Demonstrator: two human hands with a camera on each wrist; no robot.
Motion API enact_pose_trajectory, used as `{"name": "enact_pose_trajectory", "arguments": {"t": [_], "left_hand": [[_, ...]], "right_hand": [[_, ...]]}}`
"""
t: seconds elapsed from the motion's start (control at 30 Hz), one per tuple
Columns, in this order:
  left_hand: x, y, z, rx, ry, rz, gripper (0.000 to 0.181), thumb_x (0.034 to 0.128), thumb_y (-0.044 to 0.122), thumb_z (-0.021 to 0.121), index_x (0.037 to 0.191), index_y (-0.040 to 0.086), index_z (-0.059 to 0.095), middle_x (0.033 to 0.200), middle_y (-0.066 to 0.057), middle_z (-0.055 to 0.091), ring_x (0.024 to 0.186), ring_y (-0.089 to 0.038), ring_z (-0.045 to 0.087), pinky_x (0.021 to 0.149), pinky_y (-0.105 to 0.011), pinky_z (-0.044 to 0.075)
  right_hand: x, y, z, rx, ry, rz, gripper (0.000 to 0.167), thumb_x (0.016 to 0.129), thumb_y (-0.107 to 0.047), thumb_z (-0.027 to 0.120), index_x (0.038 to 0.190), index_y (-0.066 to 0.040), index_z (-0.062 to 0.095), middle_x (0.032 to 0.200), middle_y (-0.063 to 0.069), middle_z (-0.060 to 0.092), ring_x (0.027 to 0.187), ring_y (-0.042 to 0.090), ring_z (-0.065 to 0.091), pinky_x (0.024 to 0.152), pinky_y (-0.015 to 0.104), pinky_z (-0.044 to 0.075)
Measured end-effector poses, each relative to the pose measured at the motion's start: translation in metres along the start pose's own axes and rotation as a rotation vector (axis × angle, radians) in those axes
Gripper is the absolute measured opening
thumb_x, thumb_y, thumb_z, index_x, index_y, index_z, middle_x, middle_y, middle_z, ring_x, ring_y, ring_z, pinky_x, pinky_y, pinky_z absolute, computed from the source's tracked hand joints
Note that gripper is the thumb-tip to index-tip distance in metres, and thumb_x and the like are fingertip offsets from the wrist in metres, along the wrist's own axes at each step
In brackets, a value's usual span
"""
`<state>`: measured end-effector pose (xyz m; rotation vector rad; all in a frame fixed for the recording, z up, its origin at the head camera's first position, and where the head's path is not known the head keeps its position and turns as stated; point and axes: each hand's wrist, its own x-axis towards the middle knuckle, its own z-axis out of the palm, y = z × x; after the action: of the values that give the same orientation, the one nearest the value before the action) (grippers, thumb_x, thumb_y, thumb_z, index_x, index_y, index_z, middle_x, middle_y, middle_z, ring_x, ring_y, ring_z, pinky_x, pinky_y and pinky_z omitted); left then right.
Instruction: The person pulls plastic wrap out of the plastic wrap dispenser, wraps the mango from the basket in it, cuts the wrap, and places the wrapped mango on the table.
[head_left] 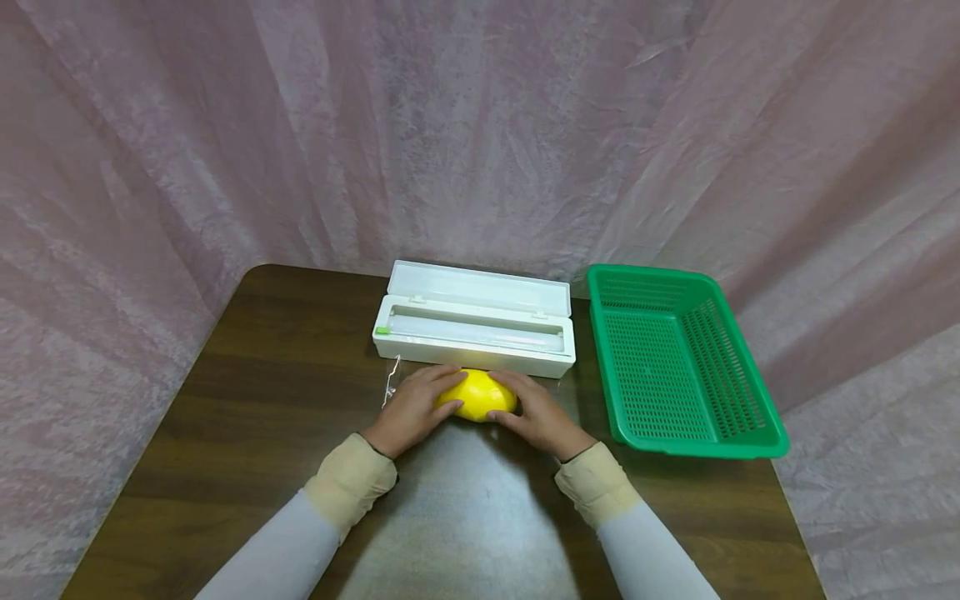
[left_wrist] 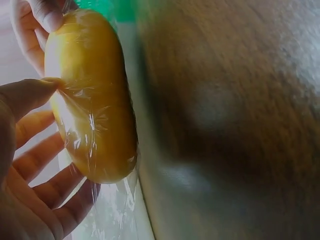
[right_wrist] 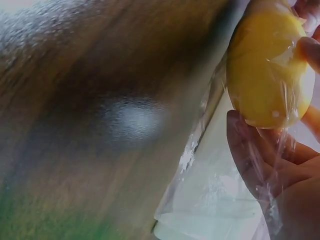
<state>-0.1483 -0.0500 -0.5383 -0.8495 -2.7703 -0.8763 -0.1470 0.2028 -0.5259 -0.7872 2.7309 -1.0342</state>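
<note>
- Left hand (head_left: 409, 408): pinches fruit (head_left: 477, 396) at left end.
- Right hand (head_left: 546, 418): pinches right end.
- Film (right_wrist: 187, 158) (clear, wrinkled): covers fruit.
- Box (head_left: 472, 364): beyond, lid back.
- Basket (head_left: 701, 450): right of box.

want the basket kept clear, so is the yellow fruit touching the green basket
Apart. The head view shows the right hand and a strip of brown table between the yellow fruit and the green basket.
</note>
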Motion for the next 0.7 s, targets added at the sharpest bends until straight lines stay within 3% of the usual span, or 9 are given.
{"name": "enact_pose_trajectory", "arguments": {"t": [0.2,0.4,0.53,0.7], "left_hand": [[0.000,0.004,-0.004,0.010,-0.004,-0.021,0.046,0.0952,0.028,0.072,0.136,0.009,0.064,0.139,-0.011,0.062,0.128,-0.032,0.059,0.108,-0.050,0.046],[0.001,0.009,-0.006,0.002,0.035,-0.055,0.043,0.0984,0.031,0.067,0.137,0.010,0.063,0.136,-0.010,0.064,0.125,-0.031,0.060,0.106,-0.050,0.047],[-0.002,0.015,-0.012,-0.005,0.118,-0.047,0.041,0.0994,0.029,0.065,0.136,0.010,0.064,0.135,-0.008,0.064,0.131,-0.030,0.054,0.112,-0.050,0.042],[-0.009,0.025,-0.023,-0.048,0.226,0.018,0.036,0.0962,0.021,0.068,0.131,0.010,0.068,0.131,-0.008,0.065,0.131,-0.030,0.052,0.113,-0.050,0.039]], "right_hand": [[0.001,-0.004,-0.004,0.017,-0.017,0.037,0.063,0.091,-0.028,0.077,0.146,-0.010,0.053,0.142,0.013,0.059,0.123,0.028,0.059,0.101,0.046,0.051],[0.003,-0.009,-0.009,0.042,-0.023,0.075,0.061,0.090,-0.032,0.077,0.144,-0.011,0.056,0.134,0.010,0.064,0.106,0.022,0.062,0.090,0.044,0.055],[0.004,-0.011,-0.011,0.051,-0.021,0.099,0.061,0.090,-0.035,0.076,0.144,-0.014,0.056,0.133,0.008,0.065,0.102,0.021,0.062,0.089,0.045,0.056],[0.002,-0.013,-0.014,0.087,-0.022,0.138,0.062,0.092,-0.038,0.073,0.146,-0.015,0.054,0.134,0.008,0.064,0.102,0.020,0.062,0.090,0.043,0.056]]}}
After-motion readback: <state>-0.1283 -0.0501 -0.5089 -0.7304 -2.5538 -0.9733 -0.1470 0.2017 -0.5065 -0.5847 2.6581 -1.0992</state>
